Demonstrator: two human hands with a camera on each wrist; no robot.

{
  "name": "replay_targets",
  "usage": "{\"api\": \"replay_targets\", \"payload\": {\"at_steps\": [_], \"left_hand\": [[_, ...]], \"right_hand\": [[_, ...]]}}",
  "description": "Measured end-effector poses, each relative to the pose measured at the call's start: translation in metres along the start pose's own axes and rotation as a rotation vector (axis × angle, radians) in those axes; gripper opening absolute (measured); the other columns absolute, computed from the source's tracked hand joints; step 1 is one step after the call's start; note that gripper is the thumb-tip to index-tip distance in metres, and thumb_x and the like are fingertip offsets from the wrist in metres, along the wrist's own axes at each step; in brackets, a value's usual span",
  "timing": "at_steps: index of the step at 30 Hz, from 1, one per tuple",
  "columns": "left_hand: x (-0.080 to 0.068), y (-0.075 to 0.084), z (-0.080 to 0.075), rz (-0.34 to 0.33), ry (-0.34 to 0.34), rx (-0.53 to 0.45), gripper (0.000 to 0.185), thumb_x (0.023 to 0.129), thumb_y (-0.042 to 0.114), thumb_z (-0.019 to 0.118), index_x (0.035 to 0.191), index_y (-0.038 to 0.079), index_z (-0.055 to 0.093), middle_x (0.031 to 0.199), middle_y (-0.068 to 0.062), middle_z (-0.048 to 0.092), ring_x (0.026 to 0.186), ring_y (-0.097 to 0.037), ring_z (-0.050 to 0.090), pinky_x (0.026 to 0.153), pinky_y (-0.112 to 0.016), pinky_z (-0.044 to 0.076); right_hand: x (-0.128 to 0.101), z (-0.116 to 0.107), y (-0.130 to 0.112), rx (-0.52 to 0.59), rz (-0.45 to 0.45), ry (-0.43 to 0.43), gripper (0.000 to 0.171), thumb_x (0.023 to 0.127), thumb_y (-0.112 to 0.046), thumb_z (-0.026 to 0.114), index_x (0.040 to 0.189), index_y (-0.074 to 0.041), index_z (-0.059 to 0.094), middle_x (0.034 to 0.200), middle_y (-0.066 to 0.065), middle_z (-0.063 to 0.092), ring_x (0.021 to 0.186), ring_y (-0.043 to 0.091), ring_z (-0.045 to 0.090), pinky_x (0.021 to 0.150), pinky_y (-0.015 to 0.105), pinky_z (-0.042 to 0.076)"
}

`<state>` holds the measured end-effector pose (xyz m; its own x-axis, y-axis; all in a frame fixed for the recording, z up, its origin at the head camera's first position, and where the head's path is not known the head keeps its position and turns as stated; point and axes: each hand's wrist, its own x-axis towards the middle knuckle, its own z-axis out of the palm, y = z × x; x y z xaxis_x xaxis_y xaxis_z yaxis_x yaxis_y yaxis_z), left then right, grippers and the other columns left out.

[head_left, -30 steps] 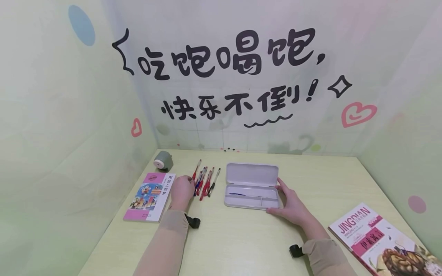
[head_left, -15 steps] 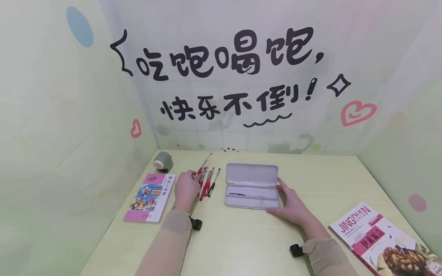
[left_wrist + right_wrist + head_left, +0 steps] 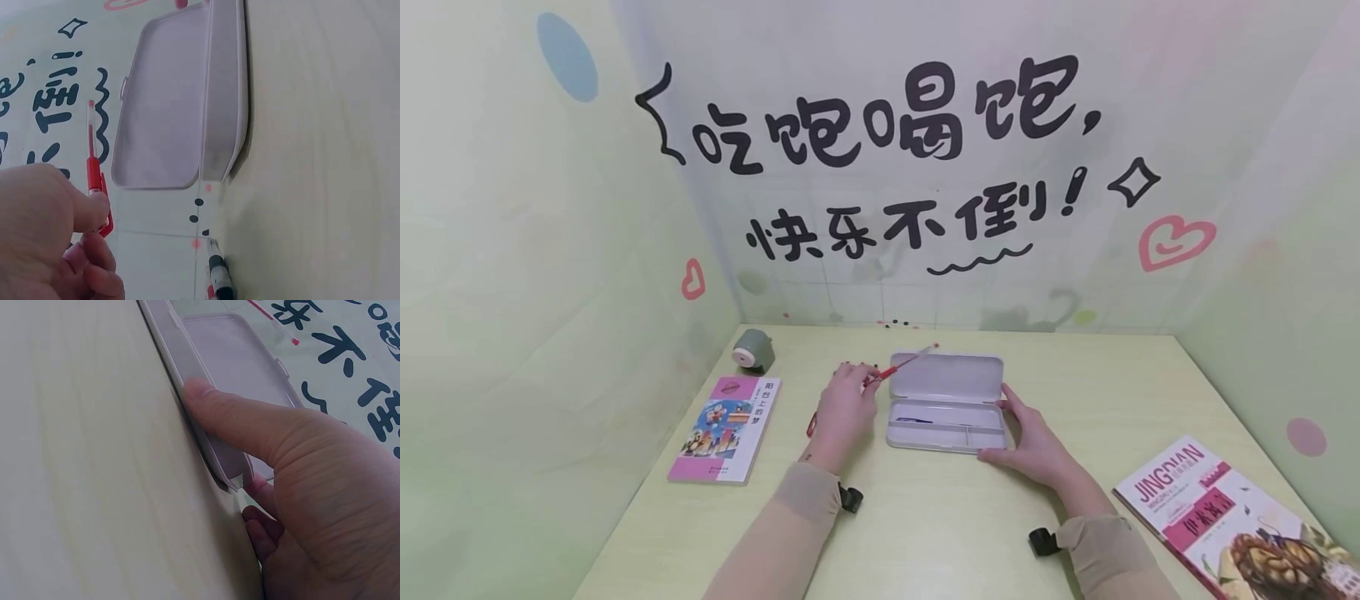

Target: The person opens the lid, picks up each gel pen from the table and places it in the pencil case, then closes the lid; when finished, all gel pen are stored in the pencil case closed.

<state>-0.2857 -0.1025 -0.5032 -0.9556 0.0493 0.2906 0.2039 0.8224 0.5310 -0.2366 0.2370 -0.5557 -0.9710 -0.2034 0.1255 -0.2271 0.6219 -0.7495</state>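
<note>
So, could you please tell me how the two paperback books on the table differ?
The pink-covered book lies left of the left hand and shows whole; the JINGDIAN book lies right of the right hand, cut off by the frame. The first appears smaller. Both lie flat, cover up, untouched.

Two books [image 3: 725, 430], one case [image 3: 946, 402].
</note>
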Motion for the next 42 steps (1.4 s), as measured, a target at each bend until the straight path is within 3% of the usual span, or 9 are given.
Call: {"api": "replay_targets", "payload": {"at_steps": [4, 11, 17, 21, 29, 36, 42], "left_hand": [[-0.005, 0.009, 0.009, 0.064, -0.078, 0.02, 0.019, 0.107, 0.024, 0.073, 0.125, 0.024, 0.077, 0.12, -0.001, 0.069, 0.103, -0.021, 0.068, 0.088, -0.041, 0.06], [-0.011, 0.02, 0.021, 0.08, -0.198, 0.026, 0.012, 0.107, 0.027, 0.072, 0.117, 0.027, 0.079, 0.117, 0.001, 0.067, 0.095, -0.016, 0.065, 0.084, -0.038, 0.059], [-0.016, 0.023, 0.027, 0.14, -0.246, 0.043, 0.011, 0.107, 0.026, 0.073, 0.114, 0.024, 0.081, 0.118, -0.002, 0.069, 0.101, -0.019, 0.069, 0.088, -0.041, 0.061], [-0.018, 0.021, 0.033, 0.142, -0.276, 0.045, 0.013, 0.107, 0.027, 0.073, 0.117, 0.024, 0.081, 0.123, -0.004, 0.071, 0.104, -0.021, 0.07, 0.09, -0.042, 0.062], [-0.02, 0.018, 0.038, 0.109, -0.311, 0.033, 0.02, 0.108, 0.025, 0.071, 0.124, 0.021, 0.081, 0.122, -0.004, 0.07, 0.101, -0.018, 0.068, 0.088, -0.038, 0.062], [-0.02, 0.018, 0.037, 0.175, -0.279, 0.046, 0.022, 0.108, 0.024, 0.07, 0.124, 0.017, 0.082, 0.123, -0.008, 0.073, 0.108, -0.025, 0.073, 0.094, -0.044, 0.063], [-0.021, 0.017, 0.037, 0.179, -0.269, 0.018, 0.024, 0.108, 0.02, 0.07, 0.128, 0.016, 0.082, 0.125, -0.01, 0.075, 0.11, -0.028, 0.074, 0.095, -0.046, 0.064]], "right_hand": [[0.0, 0.001, 0.001, -0.003, -0.003, 0.004, 0.134, 0.08, -0.041, 0.1, 0.174, 0.001, 0.015, 0.162, 0.026, 0.055, 0.158, 0.052, 0.039, 0.131, 0.076, 0.023], [0.001, 0.001, 0.001, 0.008, 0.002, 0.007, 0.134, 0.079, -0.039, 0.101, 0.174, 0.001, 0.016, 0.161, 0.025, 0.057, 0.157, 0.051, 0.04, 0.132, 0.075, 0.023], [0.0, 0.0, 0.001, 0.009, 0.009, 0.004, 0.134, 0.079, -0.039, 0.1, 0.175, -0.001, 0.015, 0.163, 0.025, 0.055, 0.159, 0.051, 0.038, 0.132, 0.076, 0.022], [0.0, 0.0, -0.001, 0.012, 0.013, -0.002, 0.133, 0.08, -0.039, 0.1, 0.175, -0.001, 0.015, 0.163, 0.025, 0.055, 0.159, 0.051, 0.037, 0.131, 0.077, 0.022], [0.0, 0.0, -0.002, 0.038, 0.01, 0.0, 0.134, 0.078, -0.034, 0.101, 0.174, 0.001, 0.015, 0.161, 0.027, 0.055, 0.159, 0.051, 0.038, 0.133, 0.075, 0.019], [0.0, 0.0, -0.001, 0.032, 0.007, 0.003, 0.134, 0.078, -0.035, 0.101, 0.174, 0.002, 0.016, 0.161, 0.027, 0.056, 0.158, 0.051, 0.039, 0.133, 0.075, 0.02], [0.0, 0.0, 0.0, 0.024, 0.004, -0.001, 0.134, 0.079, -0.036, 0.101, 0.174, 0.001, 0.015, 0.162, 0.026, 0.056, 0.159, 0.051, 0.039, 0.132, 0.076, 0.02]]}}
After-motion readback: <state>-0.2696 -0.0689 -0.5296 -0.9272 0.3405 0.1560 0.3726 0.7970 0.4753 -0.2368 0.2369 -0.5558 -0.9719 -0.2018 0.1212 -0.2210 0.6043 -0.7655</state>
